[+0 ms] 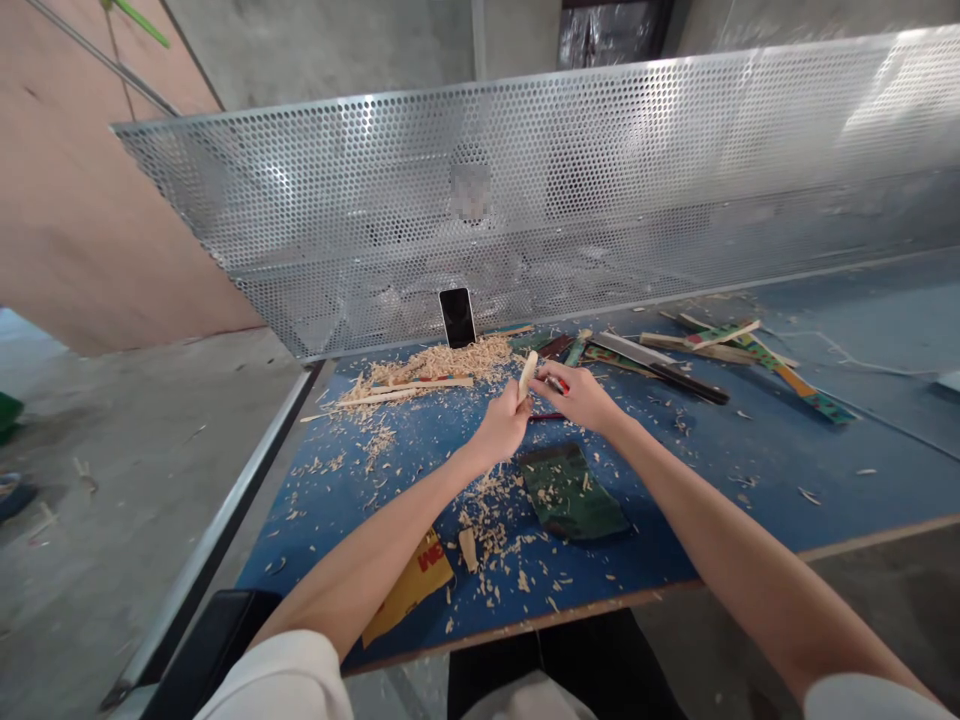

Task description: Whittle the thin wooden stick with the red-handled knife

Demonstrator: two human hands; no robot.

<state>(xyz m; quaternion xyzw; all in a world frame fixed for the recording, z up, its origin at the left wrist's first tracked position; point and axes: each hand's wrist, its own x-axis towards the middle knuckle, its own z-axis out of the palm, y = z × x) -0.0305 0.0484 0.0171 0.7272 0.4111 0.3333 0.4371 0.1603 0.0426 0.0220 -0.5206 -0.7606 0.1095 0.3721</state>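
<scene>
My left hand (504, 424) is closed around a short pale piece of wood (529, 372), which points up and away from me. Beside it, my right hand (579, 396) is closed on a small tool with a red and black handle (557, 384); its working end is hidden, so its exact kind does not show. Both hands meet above the blue tabletop (442, 470). Below them lies a dark green sheet (574, 492) sprinkled with shavings. A small wood offcut (468, 549) rests nearer to me, beside a yellow sheet with red print (420, 580).
Wood shavings (450, 362) are heaped before an upright phone (457, 317). A perforated metal panel (405, 200) borders the back. Right of my hands lie a long metal-and-black tool (660, 368) and painted wood strips (795, 385). A thin cable (892, 425) crosses the right side.
</scene>
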